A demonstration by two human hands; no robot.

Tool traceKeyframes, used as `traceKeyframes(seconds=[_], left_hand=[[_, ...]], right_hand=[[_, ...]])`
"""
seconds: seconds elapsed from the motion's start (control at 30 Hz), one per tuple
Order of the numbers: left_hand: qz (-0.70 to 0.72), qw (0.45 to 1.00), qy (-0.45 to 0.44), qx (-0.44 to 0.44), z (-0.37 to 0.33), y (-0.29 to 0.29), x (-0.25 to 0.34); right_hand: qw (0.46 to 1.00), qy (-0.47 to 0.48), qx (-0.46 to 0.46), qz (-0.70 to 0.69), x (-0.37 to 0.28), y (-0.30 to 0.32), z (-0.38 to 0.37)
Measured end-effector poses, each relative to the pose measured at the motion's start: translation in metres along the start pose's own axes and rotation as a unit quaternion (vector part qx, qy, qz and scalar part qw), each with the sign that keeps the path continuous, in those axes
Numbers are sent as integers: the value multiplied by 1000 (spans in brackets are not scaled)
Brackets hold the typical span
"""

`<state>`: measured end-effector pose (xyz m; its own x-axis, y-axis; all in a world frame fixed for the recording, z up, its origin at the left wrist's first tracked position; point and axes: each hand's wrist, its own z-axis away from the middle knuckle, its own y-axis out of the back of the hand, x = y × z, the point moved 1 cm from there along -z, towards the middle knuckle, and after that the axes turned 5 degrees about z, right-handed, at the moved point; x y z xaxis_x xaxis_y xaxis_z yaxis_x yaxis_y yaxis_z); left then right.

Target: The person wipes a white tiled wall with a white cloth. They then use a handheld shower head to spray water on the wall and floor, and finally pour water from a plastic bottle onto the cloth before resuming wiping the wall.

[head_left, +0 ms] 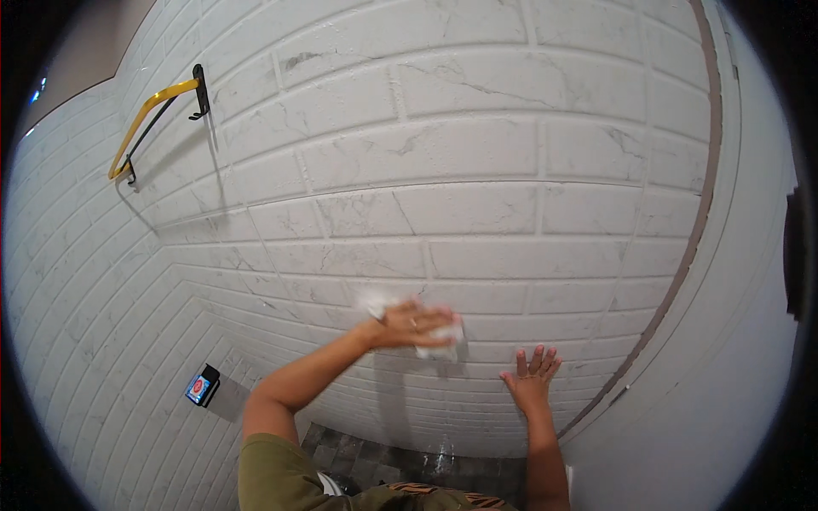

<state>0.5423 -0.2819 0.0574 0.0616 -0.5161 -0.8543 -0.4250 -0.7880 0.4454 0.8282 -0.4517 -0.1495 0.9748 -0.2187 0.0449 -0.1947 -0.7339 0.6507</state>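
My left hand (411,326) presses a crumpled white cloth (446,340) against the tiled wall (477,255) in front of me. Parts of the cloth stick out on both sides of the hand, and both are smeared by motion. To the right and a little lower, my right hand (532,383) lies flat on the same wall with its fingers spread. It holds nothing. The tiles are white with grey marble veins and look like wide bricks.
A yellow and black rack (158,100) with hooks juts from the wall at the upper left. Lower on the left wall, a small black holder carries a blue and red pack (201,387). A brown strip (709,145) borders a white panel (682,409) at right. Dark grey floor tiles (366,456) show below.
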Motion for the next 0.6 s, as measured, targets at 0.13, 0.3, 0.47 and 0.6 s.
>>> traceKeyframes(seconds=[0.13, 0.3, 0.47, 0.6], left_hand=[[-5, 934, 315, 166, 15, 80, -153], [19, 760, 521, 389, 18, 115, -228], [20, 843, 437, 314, 5, 70, -128], [1, 967, 221, 124, 32, 0, 5]], right_hand=[[1000, 3, 7, -17, -6, 7, -4], [1000, 9, 14, -15, -6, 11, -4], [1000, 2, 11, -15, -5, 7, -3], [1000, 7, 8, -13, -5, 6, -5]])
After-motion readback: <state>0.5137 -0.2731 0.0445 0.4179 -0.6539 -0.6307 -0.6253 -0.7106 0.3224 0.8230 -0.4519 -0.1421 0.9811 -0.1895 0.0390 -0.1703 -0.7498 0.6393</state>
